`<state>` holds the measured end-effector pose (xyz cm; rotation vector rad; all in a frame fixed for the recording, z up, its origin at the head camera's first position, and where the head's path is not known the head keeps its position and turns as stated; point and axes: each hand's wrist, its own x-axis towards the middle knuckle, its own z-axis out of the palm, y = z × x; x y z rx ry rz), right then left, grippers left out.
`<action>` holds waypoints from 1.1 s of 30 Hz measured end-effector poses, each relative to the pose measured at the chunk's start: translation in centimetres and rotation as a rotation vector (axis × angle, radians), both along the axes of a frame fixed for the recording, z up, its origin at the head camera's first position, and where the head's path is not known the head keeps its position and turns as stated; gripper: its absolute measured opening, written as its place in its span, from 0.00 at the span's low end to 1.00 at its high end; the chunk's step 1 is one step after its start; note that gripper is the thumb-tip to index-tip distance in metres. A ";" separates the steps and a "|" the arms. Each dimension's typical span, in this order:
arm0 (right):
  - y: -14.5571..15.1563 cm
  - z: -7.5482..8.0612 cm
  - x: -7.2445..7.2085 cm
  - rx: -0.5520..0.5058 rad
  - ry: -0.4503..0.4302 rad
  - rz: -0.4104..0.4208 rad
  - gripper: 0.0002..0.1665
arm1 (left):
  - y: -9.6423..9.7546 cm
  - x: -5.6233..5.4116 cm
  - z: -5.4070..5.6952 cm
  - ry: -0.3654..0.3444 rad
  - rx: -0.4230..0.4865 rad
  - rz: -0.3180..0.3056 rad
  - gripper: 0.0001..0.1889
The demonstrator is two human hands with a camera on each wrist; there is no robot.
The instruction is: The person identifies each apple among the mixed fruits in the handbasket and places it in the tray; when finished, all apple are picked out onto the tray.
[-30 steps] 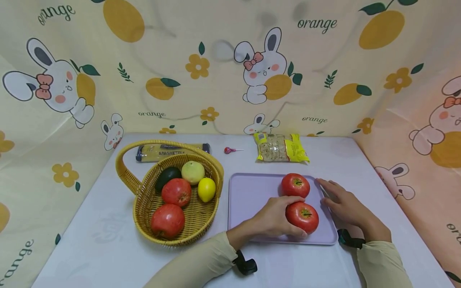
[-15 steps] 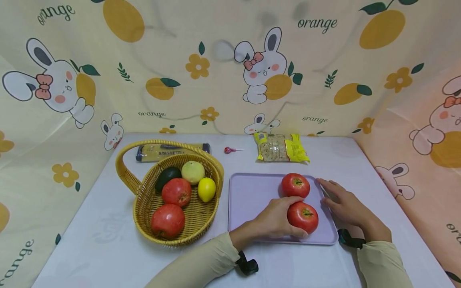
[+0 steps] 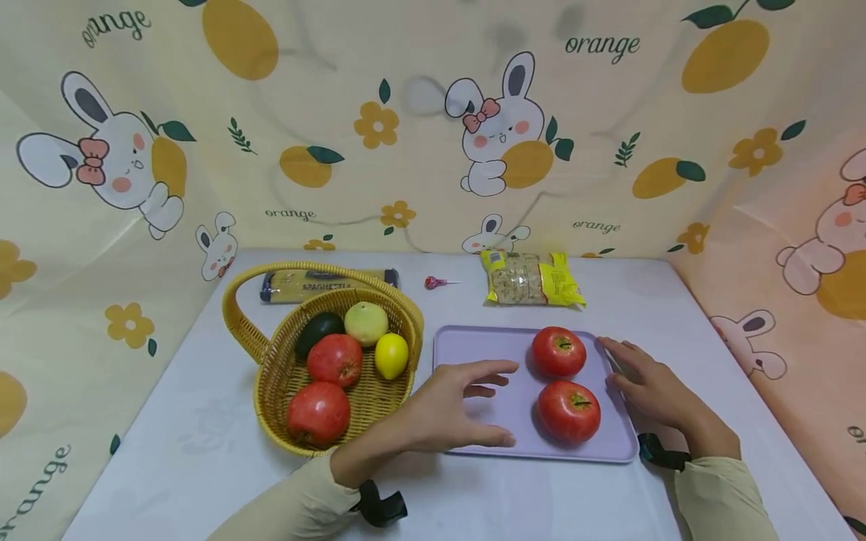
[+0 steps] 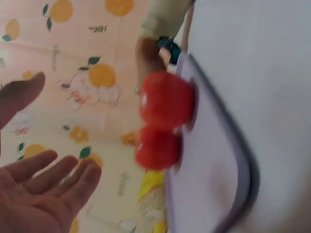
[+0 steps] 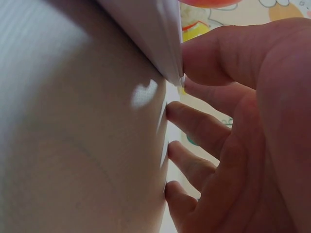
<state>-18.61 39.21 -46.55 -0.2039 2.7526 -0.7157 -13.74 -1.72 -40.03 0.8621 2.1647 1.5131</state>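
Two red apples, a near one (image 3: 568,412) and a far one (image 3: 558,352), sit on the right part of a lilac tray (image 3: 467,346). My left hand (image 3: 449,406) hovers over the tray's left front, thumb and fingers spread apart with nothing between them, a gap away from the apples. In the left wrist view the same spread fingers (image 4: 85,177) show beside both apples. At the tray's right edge rests my right hand (image 3: 656,387). The right wrist view shows its thumb (image 5: 209,56) against the tray rim and its other fingertips down on the tablecloth.
Left of the tray stands a wicker basket (image 3: 265,406) holding two red fruits, a lemon (image 3: 391,355), a pale green fruit (image 3: 366,323) and a dark green one (image 3: 318,334). Behind lie a spaghetti pack (image 3: 284,287), a lollipop (image 3: 435,282) and a yellow food bag (image 3: 531,278).
My left hand has let go of the near apple and moved left, its fingers opening. The apple stays on the tray. My right hand keeps its place at the tray edge.
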 end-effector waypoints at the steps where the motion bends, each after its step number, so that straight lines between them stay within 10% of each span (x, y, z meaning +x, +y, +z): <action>1: 0.0 0.0 0.0 0.000 -0.004 0.000 0.48 | -1.4 0.2 0.6 0.006 0.012 -0.003 0.44; 8: -0.1 0.0 0.0 -0.007 -0.011 -0.003 0.49 | -11.0 1.4 1.5 0.132 -0.003 -0.008 0.43; 19: 0.0 -0.1 0.1 -0.016 -0.013 -0.013 0.49 | -23.4 3.5 3.6 0.229 -0.339 0.138 0.33; 24: -0.1 -0.1 0.1 -0.015 0.006 -0.003 0.48 | -24.9 3.8 2.7 0.227 -0.438 0.098 0.28; 33: -0.1 0.0 0.2 -0.026 0.004 -0.004 0.48 | -21.2 2.8 0.6 0.226 -0.441 0.065 0.35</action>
